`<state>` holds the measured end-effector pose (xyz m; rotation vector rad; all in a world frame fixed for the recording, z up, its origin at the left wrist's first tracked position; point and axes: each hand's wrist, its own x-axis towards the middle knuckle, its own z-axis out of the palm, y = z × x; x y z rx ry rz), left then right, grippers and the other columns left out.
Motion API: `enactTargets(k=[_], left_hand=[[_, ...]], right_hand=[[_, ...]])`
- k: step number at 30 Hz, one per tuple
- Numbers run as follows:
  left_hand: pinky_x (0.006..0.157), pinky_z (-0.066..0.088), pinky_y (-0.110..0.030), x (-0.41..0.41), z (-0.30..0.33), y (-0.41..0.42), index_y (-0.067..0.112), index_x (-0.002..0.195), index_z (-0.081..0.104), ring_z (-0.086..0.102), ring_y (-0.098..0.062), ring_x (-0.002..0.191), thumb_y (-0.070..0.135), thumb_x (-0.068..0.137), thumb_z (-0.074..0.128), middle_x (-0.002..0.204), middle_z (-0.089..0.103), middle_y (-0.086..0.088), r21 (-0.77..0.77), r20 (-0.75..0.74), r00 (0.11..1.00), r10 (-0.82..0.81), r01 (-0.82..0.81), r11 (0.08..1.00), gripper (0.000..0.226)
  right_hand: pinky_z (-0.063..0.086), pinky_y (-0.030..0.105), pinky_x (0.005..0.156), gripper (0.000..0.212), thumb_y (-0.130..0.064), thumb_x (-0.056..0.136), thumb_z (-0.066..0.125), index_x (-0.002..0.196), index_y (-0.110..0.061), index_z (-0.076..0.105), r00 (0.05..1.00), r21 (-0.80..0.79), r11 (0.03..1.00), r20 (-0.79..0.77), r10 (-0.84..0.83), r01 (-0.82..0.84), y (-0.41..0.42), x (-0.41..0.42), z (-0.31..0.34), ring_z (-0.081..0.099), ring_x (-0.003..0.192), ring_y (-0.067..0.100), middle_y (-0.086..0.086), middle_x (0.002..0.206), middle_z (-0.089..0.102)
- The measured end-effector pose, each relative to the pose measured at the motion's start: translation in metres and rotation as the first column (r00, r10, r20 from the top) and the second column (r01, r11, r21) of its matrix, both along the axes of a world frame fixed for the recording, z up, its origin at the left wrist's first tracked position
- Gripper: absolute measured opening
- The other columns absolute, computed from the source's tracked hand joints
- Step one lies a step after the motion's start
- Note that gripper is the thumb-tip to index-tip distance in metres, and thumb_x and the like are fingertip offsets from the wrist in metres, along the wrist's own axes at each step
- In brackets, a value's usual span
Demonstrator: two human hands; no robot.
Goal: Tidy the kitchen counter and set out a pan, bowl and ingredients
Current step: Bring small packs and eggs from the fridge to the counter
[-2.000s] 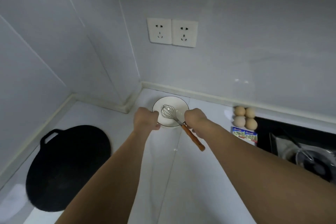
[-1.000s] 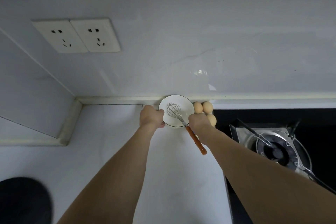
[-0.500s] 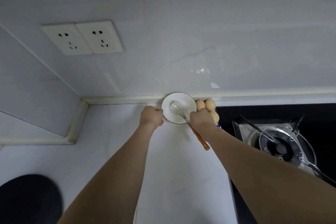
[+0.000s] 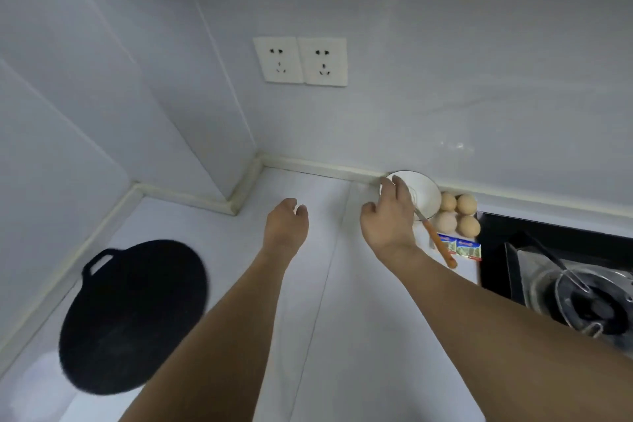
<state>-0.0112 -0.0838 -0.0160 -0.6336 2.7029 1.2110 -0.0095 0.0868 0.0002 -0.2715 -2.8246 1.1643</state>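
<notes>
**Pan, bowl and eggs laid out along our counter**

Pan first: the round black flat pan with its loop handle lies on the white stone counter at our far left, near the side wall and well apart from everything else. Above the counter's back corner we see a pair of white wall sockets. Our left hand hovers over bare counter, fingers loosely curled and holding nothing. Our right hand is spread wide, fingertips reaching over the near rim of the white ceramic bowl, gripping nothing. That bowl sits against the back wall, and the wire whisk with the orange handle leans in it, handle pointing toward us. Just beside the bowl on the right are four tan eggs, with a small printed packet in front of them. At far right is the steel gas burner.
</notes>
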Motion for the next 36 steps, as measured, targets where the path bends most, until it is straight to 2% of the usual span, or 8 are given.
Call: enactTargets(k=[7,11,13,17,22,29,33,36], left_hand=[[0.107,0.039,-0.037,0.079,0.016,-0.107,0.012,0.147,0.039,0.046,-0.027,0.131,0.028,0.102,0.039,0.148,0.044,-0.008,0.017,0.006,0.968,0.251,-0.252,0.968,0.047],[0.089,0.042,-0.032,0.116,0.010,-0.159,0.014,0.119,0.058,0.054,-0.023,0.110,0.024,0.102,0.042,0.118,0.060,-0.004,0.005,-0.017,0.929,0.369,-0.369,0.929,0.025],[0.087,0.048,-0.032,0.138,0.007,-0.189,0.011,0.140,0.046,0.059,-0.022,0.107,0.027,0.101,0.044,0.127,0.057,-0.008,0.026,-0.012,0.893,0.451,-0.450,0.892,0.042],[0.055,0.043,-0.019,0.171,-0.007,-0.237,0.010,0.147,0.035,0.059,-0.009,0.073,0.028,0.101,0.047,0.101,0.056,0.005,0.035,0.037,0.818,0.574,-0.575,0.817,0.051],[0.093,0.048,-0.041,0.190,-0.023,-0.293,0.006,0.138,0.044,0.054,-0.033,0.114,0.031,0.095,0.047,0.133,0.051,-0.015,-0.022,0.139,0.710,0.691,-0.695,0.719,0.050],[0.110,0.034,-0.047,0.185,-0.046,-0.351,0.005,0.141,0.037,0.036,-0.040,0.130,0.032,0.092,0.044,0.144,0.034,-0.018,-0.078,0.349,0.560,0.751,-0.782,0.619,0.057],[0.113,0.030,-0.044,0.174,-0.058,-0.374,0.011,0.147,0.031,0.034,-0.037,0.131,0.038,0.093,0.041,0.148,0.029,-0.016,-0.072,0.439,0.486,0.756,-0.819,0.569,0.061],[0.114,0.026,-0.042,0.164,-0.064,-0.384,0.012,0.149,0.028,0.030,-0.036,0.133,0.044,0.095,0.038,0.150,0.025,-0.016,-0.118,0.486,0.465,0.740,-0.804,0.583,0.064]], right_hand=[[0.030,0.036,0.113,0.057,-0.017,0.094,0.041,0.149,-0.011,0.028,0.946,-0.118,0.952,0.130,0.296,-0.282,-0.108,0.043,0.002,0.024,0.143,0.023,0.004,0.158,0.014],[0.036,0.041,0.109,0.056,-0.018,0.095,0.041,0.149,-0.010,0.026,0.879,-0.152,0.902,0.208,0.429,-0.404,-0.163,0.060,-0.001,0.035,0.136,0.025,0.005,0.156,0.018],[0.039,0.041,0.107,0.055,-0.018,0.096,0.040,0.149,-0.011,0.026,0.833,-0.195,0.870,0.255,0.491,-0.453,-0.194,0.070,-0.004,0.041,0.131,0.025,0.004,0.155,0.021],[0.045,0.043,0.102,0.055,-0.017,0.096,0.039,0.149,-0.015,0.027,0.762,-0.276,0.834,0.342,0.550,-0.478,-0.244,0.081,-0.014,0.050,0.121,0.028,0.005,0.153,0.025],[0.043,0.036,0.102,0.053,-0.017,0.094,0.041,0.146,-0.012,0.033,0.695,-0.302,0.815,0.427,0.579,-0.494,-0.298,0.083,-0.035,0.049,0.122,0.027,0.008,0.148,0.035],[0.041,0.044,0.106,0.059,-0.022,0.095,0.043,0.151,-0.014,0.024,0.677,-0.262,0.872,0.553,0.486,-0.413,-0.361,0.063,-0.070,0.043,0.128,0.030,0.008,0.152,0.031],[0.045,0.046,0.101,0.056,-0.025,0.090,0.042,0.144,-0.013,0.036,0.704,-0.107,0.925,0.619,0.349,-0.365,-0.389,0.043,-0.094,0.049,0.119,0.034,0.013,0.143,0.042],[0.037,0.044,0.108,0.057,-0.026,0.095,0.041,0.148,-0.011,0.027,0.686,0.021,0.937,0.687,0.239,-0.348,-0.407,0.032,-0.106,0.042,0.125,0.033,0.014,0.148,0.032]])
